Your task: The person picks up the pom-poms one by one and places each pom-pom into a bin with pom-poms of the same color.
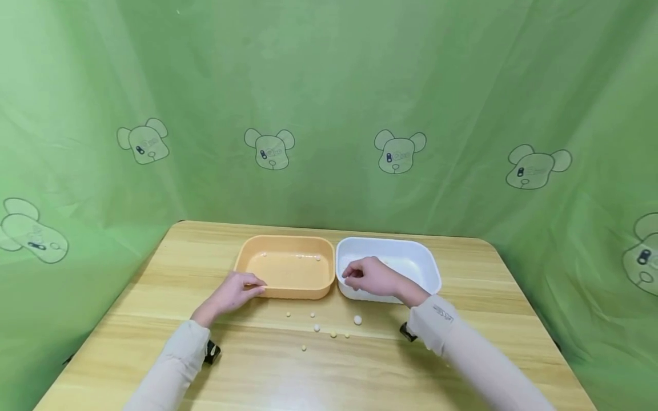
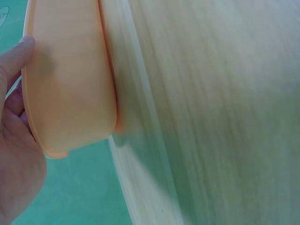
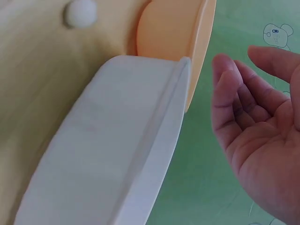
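Note:
At the front left corner of the orange plastic basin (image 1: 295,293), my left hand (image 1: 232,294) pinches the rim. The thumb (image 2: 18,52) lies against the outer wall in the left wrist view, with the other fingers behind the rim. My right hand (image 1: 374,276) is above the left part of the white basin (image 1: 421,268). Its fingers are bent and the thumb stands apart from them in the right wrist view, with nothing visible between. On the table in front of the basins lie several small balls, among them a larger white ball (image 1: 357,320) and a yellow ball (image 1: 333,334).
The two basins stand side by side toward the back of the wooden table (image 1: 277,371). A few small pale balls (image 1: 300,257) lie inside the orange one. Behind and beside the table hangs a green curtain (image 1: 329,194) printed with bear heads.

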`<control>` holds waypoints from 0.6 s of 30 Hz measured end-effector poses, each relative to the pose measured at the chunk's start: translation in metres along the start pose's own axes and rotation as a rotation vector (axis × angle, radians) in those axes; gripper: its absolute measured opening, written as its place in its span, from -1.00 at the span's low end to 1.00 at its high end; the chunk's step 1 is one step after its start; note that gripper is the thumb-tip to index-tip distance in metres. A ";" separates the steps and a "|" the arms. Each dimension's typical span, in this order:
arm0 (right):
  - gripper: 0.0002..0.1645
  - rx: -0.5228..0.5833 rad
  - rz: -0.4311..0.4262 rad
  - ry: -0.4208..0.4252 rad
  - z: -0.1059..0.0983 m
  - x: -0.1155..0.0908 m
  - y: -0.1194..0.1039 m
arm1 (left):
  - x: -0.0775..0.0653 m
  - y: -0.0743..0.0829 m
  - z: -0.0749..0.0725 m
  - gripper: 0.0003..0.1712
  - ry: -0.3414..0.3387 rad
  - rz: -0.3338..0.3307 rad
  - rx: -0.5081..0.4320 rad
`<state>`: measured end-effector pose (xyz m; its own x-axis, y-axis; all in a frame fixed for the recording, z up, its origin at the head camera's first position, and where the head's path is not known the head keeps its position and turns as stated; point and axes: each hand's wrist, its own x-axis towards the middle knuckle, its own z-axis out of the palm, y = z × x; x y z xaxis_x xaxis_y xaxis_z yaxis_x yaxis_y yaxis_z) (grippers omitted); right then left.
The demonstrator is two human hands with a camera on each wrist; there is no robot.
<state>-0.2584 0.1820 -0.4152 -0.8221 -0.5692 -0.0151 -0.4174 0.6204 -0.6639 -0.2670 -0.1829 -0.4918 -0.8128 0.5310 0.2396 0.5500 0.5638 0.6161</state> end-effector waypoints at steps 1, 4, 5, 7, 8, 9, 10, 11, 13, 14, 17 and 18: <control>-0.83 -0.001 0.001 0.000 -0.001 -0.005 0.002 | 0.000 0.000 0.000 -0.83 0.000 0.001 -0.002; -0.82 0.002 0.008 -0.004 -0.002 -0.016 0.008 | 0.000 0.001 0.001 -0.84 0.004 0.003 -0.005; -0.82 0.001 0.008 -0.006 -0.003 -0.019 0.009 | 0.000 0.002 0.001 -0.84 0.007 0.001 -0.006; -0.83 -0.007 -0.002 -0.009 -0.004 -0.025 0.013 | -0.001 0.002 0.001 -0.84 0.014 0.003 -0.008; -0.83 -0.014 -0.010 -0.011 -0.004 -0.028 0.014 | -0.001 0.002 0.001 -0.85 0.017 0.002 -0.010; -0.83 -0.022 -0.015 -0.012 -0.004 -0.030 0.016 | -0.001 0.002 0.001 -0.85 0.018 0.003 -0.012; -0.83 -0.034 -0.027 -0.013 -0.004 -0.033 0.018 | -0.001 0.002 0.001 -0.85 0.019 0.002 -0.013; -0.84 -0.043 -0.037 -0.014 -0.003 -0.036 0.020 | -0.001 0.002 0.001 -0.84 0.017 0.001 -0.012; -0.85 -0.053 -0.047 -0.020 -0.002 -0.040 0.024 | -0.001 0.002 0.002 -0.84 0.015 -0.001 -0.014; -0.85 -0.053 -0.049 -0.028 0.000 -0.042 0.025 | -0.001 0.001 0.002 -0.84 0.014 -0.001 -0.013; -0.85 -0.051 -0.052 -0.050 0.004 -0.048 0.029 | -0.001 0.001 0.002 -0.83 0.017 -0.001 -0.016; -0.85 -0.052 -0.050 -0.057 0.006 -0.050 0.030 | -0.001 0.001 0.002 -0.83 0.018 0.000 -0.015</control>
<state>-0.2276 0.2257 -0.4388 -0.7767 -0.6293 -0.0268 -0.4782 0.6169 -0.6251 -0.2653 -0.1819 -0.4929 -0.8161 0.5194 0.2533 0.5473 0.5539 0.6274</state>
